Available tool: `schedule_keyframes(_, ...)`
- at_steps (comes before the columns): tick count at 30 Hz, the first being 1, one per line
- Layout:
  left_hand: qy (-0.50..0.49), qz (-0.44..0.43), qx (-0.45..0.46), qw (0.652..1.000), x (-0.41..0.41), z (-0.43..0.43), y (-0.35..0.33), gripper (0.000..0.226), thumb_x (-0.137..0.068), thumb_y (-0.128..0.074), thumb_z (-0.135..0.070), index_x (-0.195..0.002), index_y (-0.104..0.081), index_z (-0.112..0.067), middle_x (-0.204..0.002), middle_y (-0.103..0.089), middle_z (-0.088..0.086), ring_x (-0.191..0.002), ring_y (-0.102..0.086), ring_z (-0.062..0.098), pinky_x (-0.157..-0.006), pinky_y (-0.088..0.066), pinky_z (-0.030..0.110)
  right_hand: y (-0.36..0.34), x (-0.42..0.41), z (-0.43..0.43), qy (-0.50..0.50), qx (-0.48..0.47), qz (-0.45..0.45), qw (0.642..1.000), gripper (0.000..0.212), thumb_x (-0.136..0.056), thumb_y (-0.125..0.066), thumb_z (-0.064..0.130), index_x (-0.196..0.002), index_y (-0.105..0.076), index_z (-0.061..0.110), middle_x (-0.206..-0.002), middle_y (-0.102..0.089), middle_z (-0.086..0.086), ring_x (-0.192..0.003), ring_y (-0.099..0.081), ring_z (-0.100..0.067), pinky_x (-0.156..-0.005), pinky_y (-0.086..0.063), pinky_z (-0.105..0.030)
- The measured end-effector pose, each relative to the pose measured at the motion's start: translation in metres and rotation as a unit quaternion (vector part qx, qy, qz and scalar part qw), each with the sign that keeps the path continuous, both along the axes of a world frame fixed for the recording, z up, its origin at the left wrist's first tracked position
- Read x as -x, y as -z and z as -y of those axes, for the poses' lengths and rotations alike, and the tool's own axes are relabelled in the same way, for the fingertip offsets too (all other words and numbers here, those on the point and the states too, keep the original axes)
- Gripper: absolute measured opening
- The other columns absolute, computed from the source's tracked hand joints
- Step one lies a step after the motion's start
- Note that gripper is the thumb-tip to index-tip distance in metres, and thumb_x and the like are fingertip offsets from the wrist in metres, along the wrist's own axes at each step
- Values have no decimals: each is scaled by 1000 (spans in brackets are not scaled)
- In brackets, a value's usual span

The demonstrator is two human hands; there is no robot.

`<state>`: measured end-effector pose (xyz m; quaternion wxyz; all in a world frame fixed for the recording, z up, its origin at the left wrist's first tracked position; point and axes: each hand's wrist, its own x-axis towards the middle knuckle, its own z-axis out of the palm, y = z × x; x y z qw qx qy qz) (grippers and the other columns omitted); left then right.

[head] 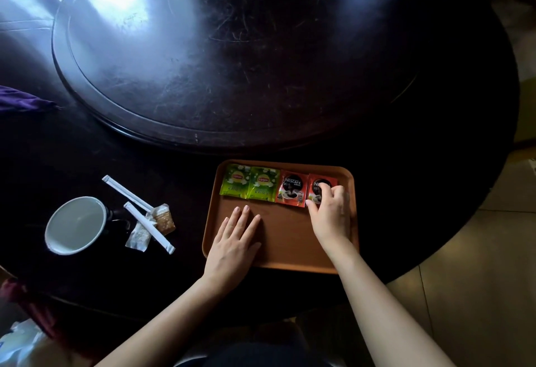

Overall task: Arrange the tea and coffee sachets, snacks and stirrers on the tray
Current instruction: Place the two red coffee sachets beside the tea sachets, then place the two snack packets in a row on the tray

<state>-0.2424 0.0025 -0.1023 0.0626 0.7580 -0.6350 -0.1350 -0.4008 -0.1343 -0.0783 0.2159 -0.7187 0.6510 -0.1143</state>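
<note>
An orange-brown tray (287, 247) lies on the dark round table in front of me. Along its far edge sit two green Lipton tea sachets (235, 183) (263, 185) and two red Nescafe coffee sachets in a row. My right hand (330, 213) pinches the rightmost coffee sachet (317, 188), partly covering it; the other coffee sachet (292, 189) lies free beside it. My left hand (235, 242) rests flat, fingers apart, on the tray's bare left part. Left of the tray lie two white wrapped stirrers (127, 192) (149, 228) and two wrapped snacks (165, 218) (138, 237).
A white-lined mug (76, 224) stands left of the stirrers. A large dark turntable (232, 56) fills the table's middle. Purple cloth (20, 99) lies at the left edge, a white bag (20, 343) at bottom left. Tiled floor shows at the right.
</note>
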Motion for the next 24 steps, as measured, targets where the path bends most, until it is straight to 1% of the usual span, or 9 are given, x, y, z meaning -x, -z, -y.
schedule_keyframes(4, 3, -11, -12, 1000, -2, -2, 5, 59, -90, -43, -40, -143, -19, -28, -155, -11, 4, -140, 9, 21, -114, 5, 38, 0, -2, 0, 4, -9, 2, 1000, 42, -86, -61, 19, -124, -49, 7, -115, -48, -16, -108, -46, -28, -89, -41, -32)
schedule_keyframes(8, 1, -22, -9, 1000, -2, -3, 5, 60, -91, -41, -42, -144, -15, -29, -156, -7, 2, -140, 13, 18, -115, 7, 32, -1, -2, -3, 2, -10, -10, 1000, 44, -86, -62, 21, -125, -48, 8, -115, -49, -16, -108, -47, -29, -89, -43, -35)
schedule_keyframes(11, 10, -15, -20, 1000, -3, -4, 5, 62, -91, -35, -45, -144, -5, -30, -156, 2, 0, -138, 20, 16, -113, 16, 27, -4, -2, -4, 0, -13, -8, 1000, 44, -86, -61, 20, -126, -48, 7, -115, -49, -17, -106, -48, -29, -88, -44, -34)
schedule_keyframes(13, 13, -17, -30, 999, -5, -3, 3, 63, -92, -34, -46, -144, -4, -31, -157, 4, 0, -138, 21, 16, -114, 14, 28, -9, -5, -5, 6, -13, 3, 1000, 43, -87, -60, 20, -126, -48, 8, -117, -49, -17, -106, -48, -29, -88, -43, -34)
schedule_keyframes(16, 11, -34, -37, 999, -9, -3, -5, 60, -91, -37, -45, -144, -13, -29, -157, 0, 0, -141, 15, 17, -115, 8, 31, -19, -15, -9, -6, -7, 37, 999, 40, -88, -57, 18, -125, -50, 6, -119, -50, -17, -108, -50, -30, -90, -43, -35)
schedule_keyframes(18, 3, -32, -24, 999, -16, -4, -13, 57, -91, -40, -43, -142, -22, -26, -157, -6, 2, -144, 7, 18, -117, 3, 33, -27, -30, -14, -40, -13, 63, 997, 34, -87, -58, 17, -120, -54, 5, -115, -53, -17, -107, -52, -31, -93, -44, -38)
schedule_keyframes(20, -19, -29, 0, 999, -29, -7, -21, 55, -91, -42, -41, -141, -28, -24, -156, -11, 3, -144, 1, 21, -117, 0, 35, -33, -51, -20, -98, -42, 64, 992, 30, -87, -57, 18, -115, -57, 7, -113, -56, -15, -108, -52, -31, -94, -42, -38)
schedule_keyframes(24, -105, -36, 18, 994, -68, -26, -31, 58, -90, -44, -41, -142, -26, -24, -156, -12, 3, -144, 0, 19, -117, -1, 37, -37, -102, -39, -231, -123, 43, 964, 32, -89, -53, 24, -117, -54, 11, -121, -56, -10, -116, -48, -26, -99, -38, -34)
